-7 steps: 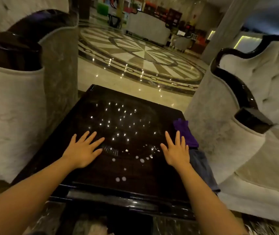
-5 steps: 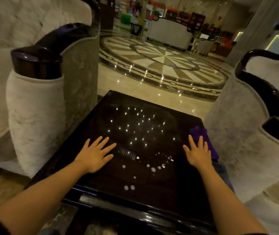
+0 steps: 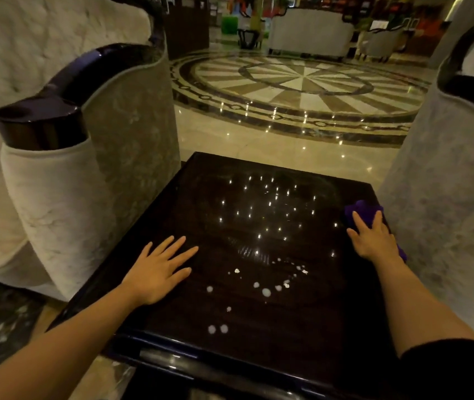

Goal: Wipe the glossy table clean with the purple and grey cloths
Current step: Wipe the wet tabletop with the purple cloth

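Observation:
The glossy dark table point(image 3: 258, 342) fills the middle of the view, with several small white droplets point(image 3: 266, 292) on its near half and ceiling lights mirrored further back. My left hand point(image 3: 159, 271) lies flat on the table's left part, fingers spread, holding nothing. My right hand point(image 3: 372, 241) rests palm down on the purple cloth point(image 3: 361, 210) at the table's right edge, fingers straight, not curled around it. The grey cloth is hidden behind my right arm.
A pale upholstered armchair point(image 3: 56, 197) with a dark glossy arm cap stands close on the left, another armchair point(image 3: 437, 183) close on the right. Beyond the table lies a polished marble floor point(image 3: 302, 82) with a round inlay, and more seating far back.
My right hand has slid right and forward onto the purple cloth. My left hand stays flat on the table. The camera has turned left.

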Demonstrator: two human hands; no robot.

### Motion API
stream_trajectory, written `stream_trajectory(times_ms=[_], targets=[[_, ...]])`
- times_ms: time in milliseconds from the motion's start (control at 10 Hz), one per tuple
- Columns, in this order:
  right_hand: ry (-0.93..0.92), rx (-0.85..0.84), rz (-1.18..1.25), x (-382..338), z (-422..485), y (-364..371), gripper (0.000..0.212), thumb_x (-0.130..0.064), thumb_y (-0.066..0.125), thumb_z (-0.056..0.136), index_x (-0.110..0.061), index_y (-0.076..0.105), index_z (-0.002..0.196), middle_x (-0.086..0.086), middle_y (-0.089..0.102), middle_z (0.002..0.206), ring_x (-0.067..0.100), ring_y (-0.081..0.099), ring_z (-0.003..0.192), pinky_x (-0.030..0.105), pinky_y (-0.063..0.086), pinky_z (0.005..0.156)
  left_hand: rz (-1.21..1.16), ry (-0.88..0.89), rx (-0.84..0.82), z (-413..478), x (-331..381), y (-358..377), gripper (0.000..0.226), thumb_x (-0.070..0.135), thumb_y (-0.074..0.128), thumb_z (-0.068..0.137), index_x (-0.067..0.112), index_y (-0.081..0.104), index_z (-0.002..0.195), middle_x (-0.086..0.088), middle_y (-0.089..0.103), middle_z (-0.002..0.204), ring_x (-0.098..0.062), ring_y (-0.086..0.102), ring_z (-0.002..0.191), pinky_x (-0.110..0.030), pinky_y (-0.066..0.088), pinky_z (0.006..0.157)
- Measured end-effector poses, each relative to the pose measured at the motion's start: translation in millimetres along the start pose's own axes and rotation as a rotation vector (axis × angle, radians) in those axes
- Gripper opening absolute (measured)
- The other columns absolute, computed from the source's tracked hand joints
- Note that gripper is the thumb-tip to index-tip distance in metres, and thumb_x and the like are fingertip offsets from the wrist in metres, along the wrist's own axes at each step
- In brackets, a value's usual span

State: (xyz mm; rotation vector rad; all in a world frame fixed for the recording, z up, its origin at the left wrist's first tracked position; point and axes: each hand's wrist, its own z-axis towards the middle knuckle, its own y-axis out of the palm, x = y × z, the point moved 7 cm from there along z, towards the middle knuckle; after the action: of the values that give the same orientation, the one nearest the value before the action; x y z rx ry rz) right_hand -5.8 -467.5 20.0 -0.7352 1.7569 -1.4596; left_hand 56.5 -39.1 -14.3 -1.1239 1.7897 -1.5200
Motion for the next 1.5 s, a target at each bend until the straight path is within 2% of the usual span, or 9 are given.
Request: stream_trajectory(times_ms=[100,300,400,800,900,1100,1200,1300,1500], targets=[[0.042,0.058,-0.018,2.1,-0.3,-2.2,0.051,-0.035,0.028,0.098,-0.027,0.01,0.145,0.029,-0.006,0.151,0.044,0.017,0.136,0.048,0.018,0.112,-0.021,0.011,0.034,-0.3,0.3,-0.2,0.052,0.051,0.02,0.094,0.041,-0.014,0.132,0.008,-0.007,0.156,-0.012,-0.014,0.142,-0.042,-0.008,0.115],[0.012,0.087,-0.044,1.2,-0.8,-0.7,0.046,-0.024,0.031,0.097,-0.029,0.021,0.142,0.022,0.014,0.152,0.041,0.024,0.133,0.048,0.024,0.109,-0.023,0.016,0.053,0.5,-1.9,1.5,0.052,0.051,0.02,0.094,0.044,-0.014,0.132,0.009,-0.008,0.156,-0.01,-0.014,0.141,-0.041,-0.008,0.115],[-0.041,0.082,-0.045,-5.1,-5.1,2.9,0.051,-0.018,0.038,0.094,-0.03,0.023,0.142,0.018,0.015,0.153,0.041,0.023,0.133,0.048,0.025,0.11,-0.038,0.014,0.058,0.5,-2.8,3.1,0.053,0.051,0.021,0.094,0.043,-0.015,0.132,0.01,-0.007,0.156,-0.011,-0.013,0.142,-0.041,-0.008,0.115],[-0.189,0.084,-0.019,-61.2,-30.7,20.7,0.048,-0.016,0.036,0.095,-0.028,0.026,0.141,0.008,0.016,0.155,0.035,0.022,0.135,0.041,0.023,0.11,-0.049,0.025,0.057,-1.4,0.4,-0.8,0.051,0.05,0.02,0.094,0.04,-0.013,0.132,0.007,-0.005,0.157,-0.014,-0.011,0.143,-0.043,-0.006,0.116],[-0.262,0.077,-0.025,-83.0,-39.4,27.5,0.048,-0.015,0.036,0.095,-0.029,0.028,0.141,0.005,0.017,0.155,0.033,0.022,0.135,0.041,0.024,0.11,-0.055,0.03,0.052,-1.5,0.4,-0.3,0.052,0.05,0.02,0.094,0.041,-0.006,0.138,0.006,-0.004,0.157,-0.014,-0.011,0.143,-0.043,-0.006,0.115],[-0.367,-0.005,-0.044,-109.2,-48.3,36.2,0.047,-0.026,0.035,0.097,-0.035,0.022,0.141,0.0,0.017,0.155,0.03,0.02,0.135,0.042,0.024,0.11,-0.07,0.046,0.048,-1.5,1.7,-1.2,0.052,0.051,0.021,0.094,0.042,0.003,0.142,0.005,-0.004,0.157,-0.015,-0.011,0.143,-0.046,-0.006,0.116],[-0.356,-0.029,-0.055,-109.3,-42.0,27.2,0.054,-0.041,0.038,0.094,-0.038,0.012,0.142,0.003,0.016,0.155,0.034,0.021,0.134,0.043,0.026,0.108,-0.067,0.048,0.043,-1.0,1.7,-1.8,0.052,0.051,0.021,0.094,0.042,0.003,0.142,0.005,-0.004,0.157,-0.015,-0.011,0.143,-0.046,-0.006,0.115],[-0.289,-0.042,0.009,-103.0,-32.0,22.4,0.06,-0.05,0.038,0.091,-0.038,0.009,0.142,0.008,0.007,0.156,0.036,0.011,0.138,0.046,0.022,0.111,-0.065,0.053,0.044,-1.5,2.0,-2.7,0.052,0.051,0.02,0.094,0.042,0.003,0.142,0.005,-0.004,0.157,-0.016,-0.011,0.143,-0.046,-0.006,0.115],[-0.205,-0.04,-0.104,-99.6,-28.0,31.0,0.057,-0.055,0.027,0.092,-0.036,0.011,0.143,0.014,0.017,0.153,0.036,0.02,0.135,0.044,0.026,0.108,-0.054,0.066,0.049,0.7,2.7,-1.9,0.052,0.051,0.021,0.094,0.042,0.003,0.142,0.004,-0.004,0.157,-0.016,-0.01,0.144,-0.047,-0.006,0.115]])
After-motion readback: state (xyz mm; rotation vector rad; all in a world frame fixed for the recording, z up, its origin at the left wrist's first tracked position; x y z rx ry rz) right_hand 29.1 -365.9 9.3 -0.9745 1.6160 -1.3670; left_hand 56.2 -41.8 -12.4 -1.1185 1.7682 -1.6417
